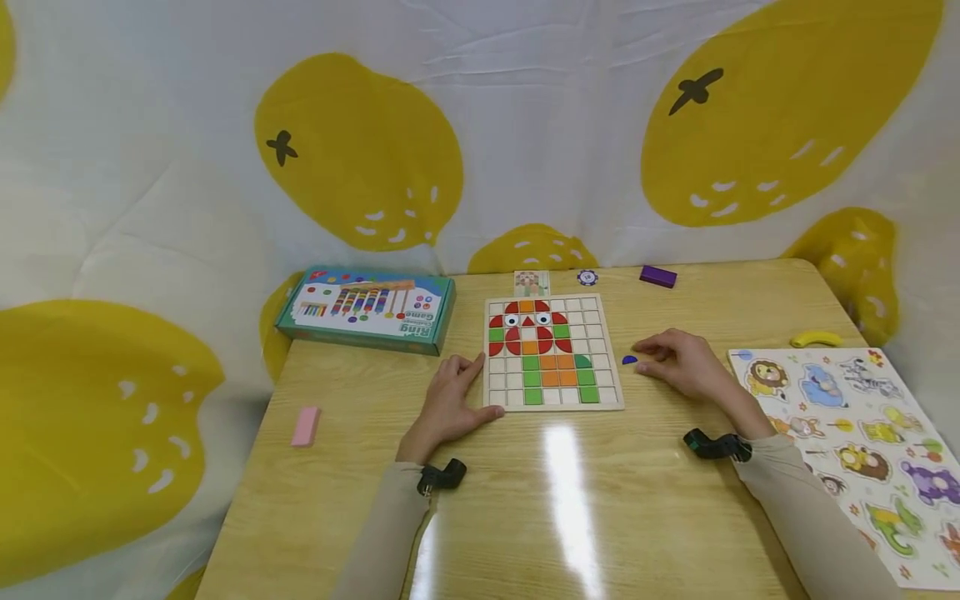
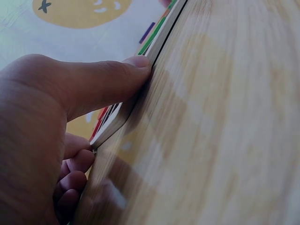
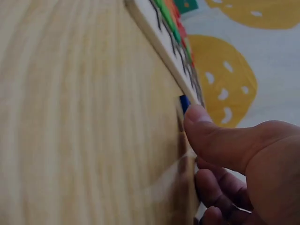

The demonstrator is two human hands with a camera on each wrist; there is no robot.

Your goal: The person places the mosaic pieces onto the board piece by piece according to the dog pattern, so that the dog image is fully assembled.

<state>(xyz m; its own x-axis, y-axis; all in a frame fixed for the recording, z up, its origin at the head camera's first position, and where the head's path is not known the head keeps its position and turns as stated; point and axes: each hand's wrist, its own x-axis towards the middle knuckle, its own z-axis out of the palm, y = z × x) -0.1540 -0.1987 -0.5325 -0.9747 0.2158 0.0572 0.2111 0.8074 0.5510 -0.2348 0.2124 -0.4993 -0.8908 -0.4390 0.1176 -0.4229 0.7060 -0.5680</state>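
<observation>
A wooden grid board (image 1: 603,400) lies mid-table, bearing a figure of red, green, orange and white pieces. My left hand (image 1: 448,402) steadies its near left corner, with the thumb (image 2: 108,82) along the near edge and the index finger at the left side. Right of the board, a small blue half-round piece (image 1: 629,360) lies on the table. My right hand (image 1: 686,364) hovers beside it, thumb and index finger apart. In the right wrist view the blue piece (image 3: 184,103) shows just past the thumb tip (image 3: 197,115); whether they touch is unclear.
Behind the board lie a picture card (image 1: 532,283), a poker chip (image 1: 587,277) and a purple block (image 1: 657,276). A boxed ring game (image 1: 367,310) and pink block (image 1: 305,427) are left. An animal puzzle board (image 1: 817,375) and yellow banana-shaped piece (image 1: 817,338) are right.
</observation>
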